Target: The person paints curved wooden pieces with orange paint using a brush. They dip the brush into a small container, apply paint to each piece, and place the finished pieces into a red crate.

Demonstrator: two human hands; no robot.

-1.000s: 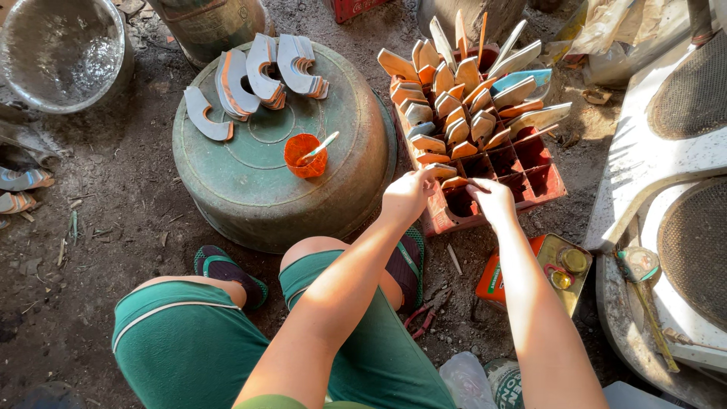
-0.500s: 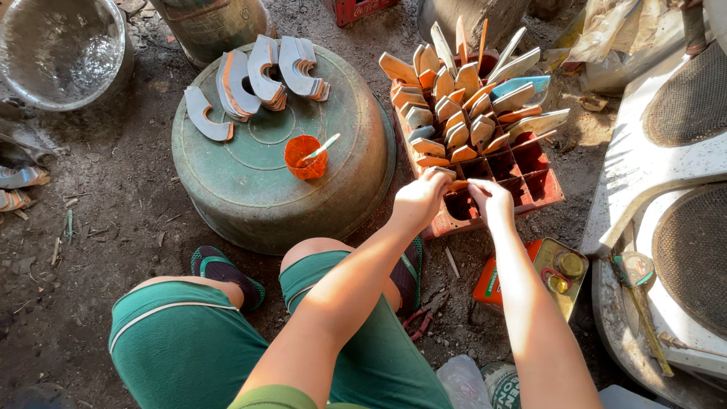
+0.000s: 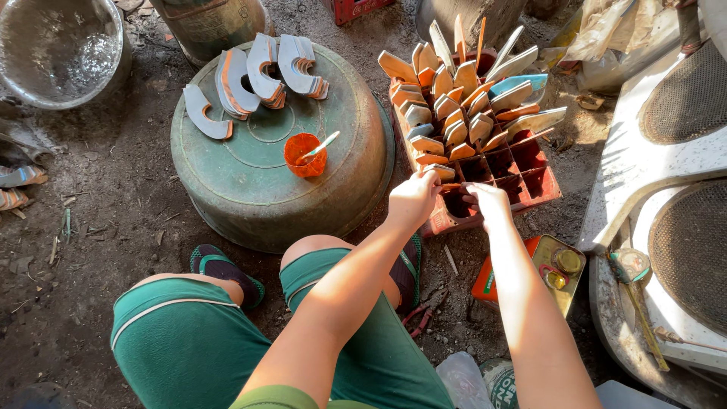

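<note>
Seen from above, a seated person in green shorts reaches into a red crate on the dirt floor. The left hand and right hand are both pinched on one flat wooden piece at the crate's near edge. The piece is judged light, stiff and dry, not fragile, and best taken by its upper end, where it stands clear of the compartment. About two dozen such pieces are stood on end in the crate; an exact count cannot be made. On an upturned green basin beside the crate, four groups of curved pieces are laid, and one orange cup with a stick in it. One red tin lies by the right forearm.
</note>
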